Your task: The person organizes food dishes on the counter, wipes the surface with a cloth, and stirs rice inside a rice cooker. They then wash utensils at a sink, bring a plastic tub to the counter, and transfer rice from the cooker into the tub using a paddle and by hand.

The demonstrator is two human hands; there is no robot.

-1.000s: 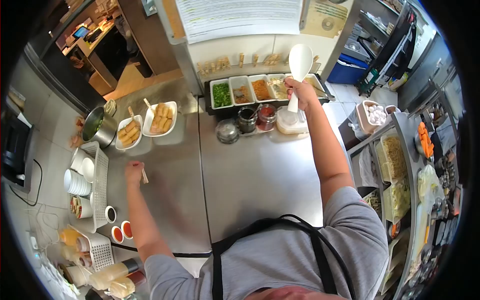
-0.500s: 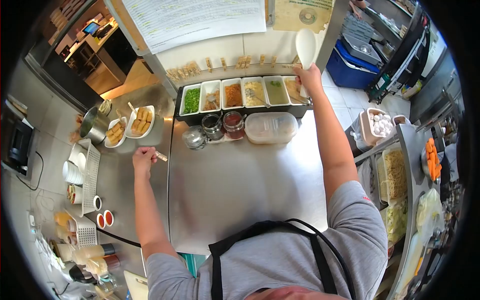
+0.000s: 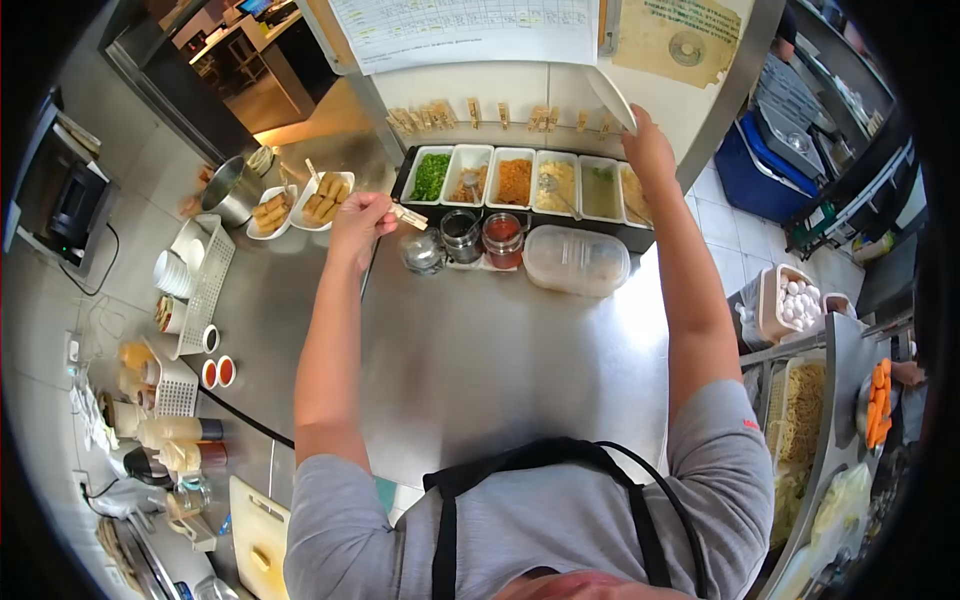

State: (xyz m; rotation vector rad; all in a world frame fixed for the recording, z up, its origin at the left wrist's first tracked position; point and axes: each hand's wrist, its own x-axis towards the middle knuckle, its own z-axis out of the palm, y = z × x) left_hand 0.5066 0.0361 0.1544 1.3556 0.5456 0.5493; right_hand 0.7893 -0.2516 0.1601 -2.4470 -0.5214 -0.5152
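**Both Hands Full Above the Steel Counter**

In the head view, the left hand [image 3: 358, 228] had a wooden clothespin [image 3: 408, 215] pinched between thumb and fingertips, its free end pointing toward the black holder [image 3: 622, 232] of food trays. The pin was near the glass jar [image 3: 423, 252], beyond the rolls [image 3: 322, 198] on their white dish.

The right hand [image 3: 652, 150] was closed on a white paddle [image 3: 608, 98] — seen nearly edge-on, its blade slanting up and leftward in front of the wall, its handle mostly hidden by the grip. More clothespins [image 3: 428, 117] lined the wall above the trays.

The stage seemed to be one of holding and placing the hands, with both things off the counter [image 3: 480, 370]. Any shift of the pin called for a light pinch and room over the jar; the paddle called for clearance from the wall.

Both arms reached forward, nearly straight — the left over the counter, the right farther out, past the lidded plastic box [image 3: 575, 262], its wrist by the holder's right end.
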